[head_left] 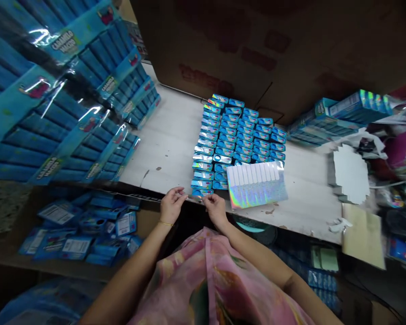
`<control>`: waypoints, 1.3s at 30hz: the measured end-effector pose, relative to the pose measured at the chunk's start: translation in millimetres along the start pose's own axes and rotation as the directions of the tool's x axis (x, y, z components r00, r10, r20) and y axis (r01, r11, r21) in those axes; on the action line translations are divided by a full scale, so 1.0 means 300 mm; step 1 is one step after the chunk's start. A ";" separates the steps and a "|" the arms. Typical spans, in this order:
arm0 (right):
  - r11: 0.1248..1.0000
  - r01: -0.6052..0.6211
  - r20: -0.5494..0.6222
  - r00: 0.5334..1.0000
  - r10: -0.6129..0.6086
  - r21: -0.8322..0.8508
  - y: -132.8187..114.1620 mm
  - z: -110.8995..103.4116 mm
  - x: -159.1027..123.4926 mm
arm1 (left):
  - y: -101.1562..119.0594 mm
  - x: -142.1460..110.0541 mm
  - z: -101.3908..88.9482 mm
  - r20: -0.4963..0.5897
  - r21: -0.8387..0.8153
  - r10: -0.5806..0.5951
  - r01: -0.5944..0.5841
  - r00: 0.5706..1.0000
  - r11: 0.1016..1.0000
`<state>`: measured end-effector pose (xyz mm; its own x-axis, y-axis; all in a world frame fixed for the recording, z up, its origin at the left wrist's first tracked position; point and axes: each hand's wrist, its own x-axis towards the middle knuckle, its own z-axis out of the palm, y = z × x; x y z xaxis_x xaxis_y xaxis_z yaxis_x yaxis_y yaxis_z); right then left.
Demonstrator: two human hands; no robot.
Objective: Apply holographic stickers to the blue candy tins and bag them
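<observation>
Small blue rectangular boxes with shiny ends (244, 143) sit in columns on a worn white tabletop (165, 135), before a big brown cardboard carton (257, 54). The left hand (171, 206) and right hand (216, 209) pinch narrowly; I cannot tell what they hold. The boxes begin just beyond the right fingertips.

Your hands: two, left hand (172, 205) and right hand (217, 210). Bracelet (165, 223): one. Shiny label sheet (257, 185) before you: one. Small blue packs (225, 144) on table: five rough columns, dozens in all, too crowded for exact count. Large brown carton (257, 58) behind: one. Loose blue boxes (77, 247) at your lower left: more than six, overlapping, total unclear. Blue display cases (64, 169) beside you: several.
</observation>
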<state>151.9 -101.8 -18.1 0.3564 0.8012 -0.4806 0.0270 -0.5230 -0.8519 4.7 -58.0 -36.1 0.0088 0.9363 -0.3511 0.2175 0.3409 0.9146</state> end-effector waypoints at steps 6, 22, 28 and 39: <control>0.961 0.106 -0.070 0.989 -0.128 -0.257 0.002 0.006 0.043 | -0.008 0.040 0.013 0.028 -0.011 0.011 -0.011 1.000 1.000; 0.161 0.541 0.504 0.835 -0.221 -0.825 -0.060 -0.074 0.017 | -0.112 0.039 0.041 0.132 0.254 0.148 -0.178 0.980 0.951; 0.273 0.573 0.510 0.817 -0.270 -0.773 -0.077 -0.168 0.063 | -0.038 0.032 0.046 0.159 0.429 0.263 -0.307 0.952 0.850; 0.646 0.330 -0.234 0.742 -0.628 -0.689 -0.047 -0.891 0.366 | 0.352 0.153 0.748 0.512 0.524 0.460 -0.688 0.726 0.502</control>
<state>440.2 -84.0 -3.2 0.4658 0.8553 0.2270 0.7783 -0.2739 -0.5651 247.1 2.0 -0.7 0.6060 0.7930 0.0633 0.6146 -0.5172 0.5956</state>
